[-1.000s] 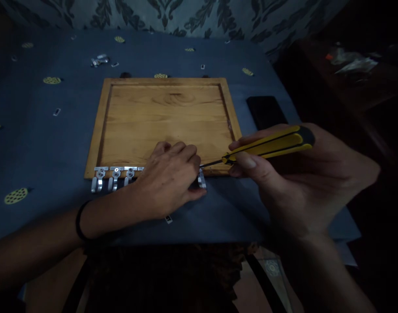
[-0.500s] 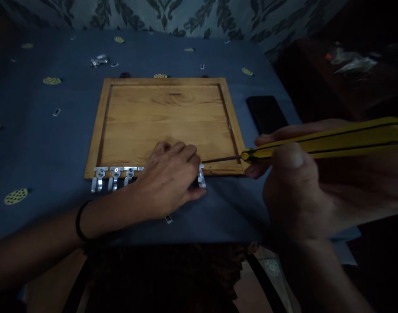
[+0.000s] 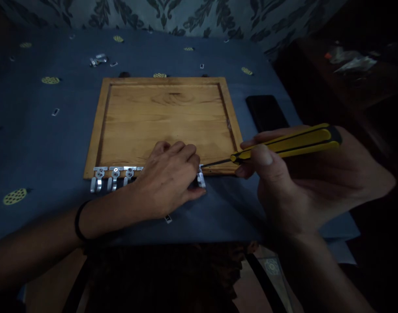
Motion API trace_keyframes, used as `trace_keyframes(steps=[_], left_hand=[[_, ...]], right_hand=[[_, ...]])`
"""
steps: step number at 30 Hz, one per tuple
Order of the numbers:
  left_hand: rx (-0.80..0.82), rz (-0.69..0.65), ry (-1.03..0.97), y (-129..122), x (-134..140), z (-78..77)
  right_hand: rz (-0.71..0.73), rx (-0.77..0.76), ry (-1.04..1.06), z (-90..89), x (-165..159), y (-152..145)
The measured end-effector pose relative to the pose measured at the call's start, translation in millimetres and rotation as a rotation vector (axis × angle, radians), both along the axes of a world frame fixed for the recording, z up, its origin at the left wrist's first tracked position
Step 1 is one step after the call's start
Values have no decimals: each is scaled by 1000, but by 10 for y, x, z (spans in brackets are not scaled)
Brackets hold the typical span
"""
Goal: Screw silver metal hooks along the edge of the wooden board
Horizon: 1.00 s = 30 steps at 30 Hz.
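Observation:
A framed wooden board [image 3: 166, 117] lies flat, with several silver metal hooks [image 3: 115, 178] along its near edge. My left hand [image 3: 169, 180] rests over that edge, its fingers closed around another metal hook [image 3: 201, 178] near the right end; the hooks under the palm are hidden. In my right hand [image 3: 290, 182] is a yellow and black screwdriver [image 3: 293, 143], gripped between thumb and fingers and pointing left. Its tip meets the hook beside my left fingers; whether it sits in a screw is too small to tell.
Blue patterned cloth [image 3: 48, 148] covers the table. A dark flat case [image 3: 266, 112] lies right of the board. More loose metal hooks [image 3: 98, 60] lie at the back left. Clear plastic packaging [image 3: 355, 61] rests on a dark surface at the far right.
The screwdriver and my right hand have shifted left, and its handle now looks shorter in view. The tip sits slightly lower against the hook. My left hand has stayed in place.

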<state>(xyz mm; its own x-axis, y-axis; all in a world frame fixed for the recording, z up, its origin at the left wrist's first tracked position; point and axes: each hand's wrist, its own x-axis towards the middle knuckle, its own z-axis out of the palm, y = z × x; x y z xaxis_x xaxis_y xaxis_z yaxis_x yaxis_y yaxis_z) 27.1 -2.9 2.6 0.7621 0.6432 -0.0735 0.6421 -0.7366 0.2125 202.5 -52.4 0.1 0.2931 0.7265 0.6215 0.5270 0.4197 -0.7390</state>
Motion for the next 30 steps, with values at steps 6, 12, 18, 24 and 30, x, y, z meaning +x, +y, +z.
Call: trace_keyframes(steps=[6,12,18,24,30], left_hand=[[20,1,-7,-7,-6,-12],[24,-4,12,-8,-1,3],[78,-15,-42,-7,-6,-37],[50,-10,-35,-10,-10,-35],[23,-7,-25,-4,-9,-18]], right_hand=[[16,47,-11,-28,-26,39],[27,58,-37,-34,-29,34],[72,21,-81,-35,-7,12],[55,39,-133,-14,-6,9],[66,68,-143,2,-33,15]])
